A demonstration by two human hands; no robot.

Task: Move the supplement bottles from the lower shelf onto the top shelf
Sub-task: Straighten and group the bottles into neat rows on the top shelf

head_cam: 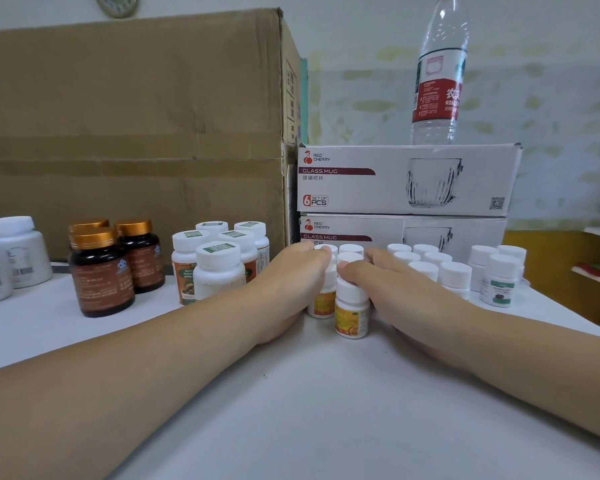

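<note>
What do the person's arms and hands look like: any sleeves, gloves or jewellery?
The left forearm and right forearm are bare up to the frame edge; no sleeve shows. The left hand and right hand are ungloved. No watch, bracelet, ring, bandage or marking is visible on the parts in view.

White shelf surface (326, 410) observed. Large cardboard box (129, 116) recorded at 11 o'clock, with the lower glass-mug box (471, 233) just beside it at 1 o'clock. White jars (18, 251) noted at 9 o'clock, amber bottles (101, 271) and orange-labelled bottles (219, 268) at 10 o'clock, yellow-labelled bottles (352, 306) at centre, small white-capped bottles (454, 271) at 2 o'clock.
</note>
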